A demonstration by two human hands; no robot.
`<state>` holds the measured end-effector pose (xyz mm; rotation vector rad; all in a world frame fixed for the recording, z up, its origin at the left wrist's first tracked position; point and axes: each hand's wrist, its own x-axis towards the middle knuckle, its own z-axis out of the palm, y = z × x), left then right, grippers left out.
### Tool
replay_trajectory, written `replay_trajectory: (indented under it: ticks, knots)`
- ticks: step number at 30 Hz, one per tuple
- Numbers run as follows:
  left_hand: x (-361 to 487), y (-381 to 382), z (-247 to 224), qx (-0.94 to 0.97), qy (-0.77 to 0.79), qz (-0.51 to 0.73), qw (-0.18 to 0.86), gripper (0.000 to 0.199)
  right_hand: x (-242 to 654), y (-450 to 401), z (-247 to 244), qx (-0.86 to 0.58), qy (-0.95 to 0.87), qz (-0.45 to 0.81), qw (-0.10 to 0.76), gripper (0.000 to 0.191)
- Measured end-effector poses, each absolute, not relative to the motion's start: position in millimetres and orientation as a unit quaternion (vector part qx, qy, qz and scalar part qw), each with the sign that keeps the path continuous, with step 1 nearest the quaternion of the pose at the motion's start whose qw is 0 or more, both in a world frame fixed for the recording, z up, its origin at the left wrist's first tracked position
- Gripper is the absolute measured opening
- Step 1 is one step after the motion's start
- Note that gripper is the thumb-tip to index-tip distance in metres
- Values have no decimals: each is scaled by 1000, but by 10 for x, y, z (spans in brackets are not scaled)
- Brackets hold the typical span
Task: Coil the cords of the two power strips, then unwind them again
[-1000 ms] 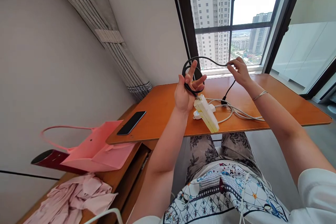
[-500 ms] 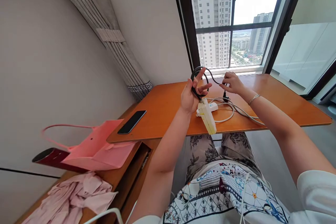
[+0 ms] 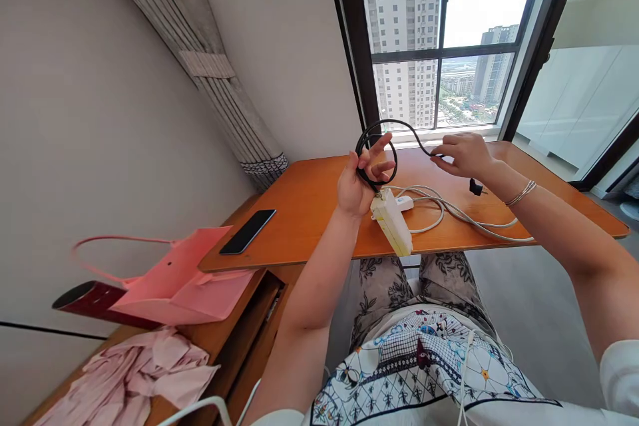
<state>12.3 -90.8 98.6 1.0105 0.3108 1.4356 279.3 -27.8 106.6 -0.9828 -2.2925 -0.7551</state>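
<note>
My left hand (image 3: 360,181) holds a loose coil of black cable (image 3: 358,146), its loops lying around the fingers. From the coil's lower end hangs a yellowed white adapter box (image 3: 392,222), tilted near the table's front edge. My right hand (image 3: 462,154) pinches a stretch of the same cable to the right, and the cable arches between both hands. A black plug (image 3: 476,187) dangles below my right hand. Behind the adapter, a white plug piece (image 3: 404,203) and looped white cables (image 3: 464,214) lie on the orange-brown table (image 3: 309,203).
A black phone (image 3: 248,231) lies at the table's left. Lower left are a pink bag (image 3: 184,279), a dark red cylinder (image 3: 94,303) and crumpled pink cloth (image 3: 144,369) on a lower wooden surface. A window (image 3: 442,53) stands behind the table.
My right hand has moved right with the black cable, drawing out a longer arch from the coil. The black plug has moved right too. My left hand has shifted slightly left.
</note>
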Motion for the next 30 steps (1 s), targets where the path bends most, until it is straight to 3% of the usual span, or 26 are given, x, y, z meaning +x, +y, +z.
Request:
replay_trajectory:
  ticks: [8, 14, 24, 27, 30]
  knots:
    - [187, -964, 1007, 447, 121, 653, 599, 41, 2460, -1014, 1051, -230, -937, -229, 131, 41]
    - [311, -1108, 1021, 478, 116, 617, 614, 36, 2265, -1238, 1142, -171, -958, -203, 107, 30]
    - [368, -1086, 825, 588, 154, 580, 542, 25, 2042, -1471, 1448, -219, -941, -153, 209, 24]
    - [351, -1084, 828, 597, 177, 531, 574, 34, 2032, -1428, 1519, -271, -920, -117, 257, 18]
    - [326, -1081, 853, 608, 203, 462, 613, 50, 2063, -1349, 1604, -309, -901, -82, 294, 27]
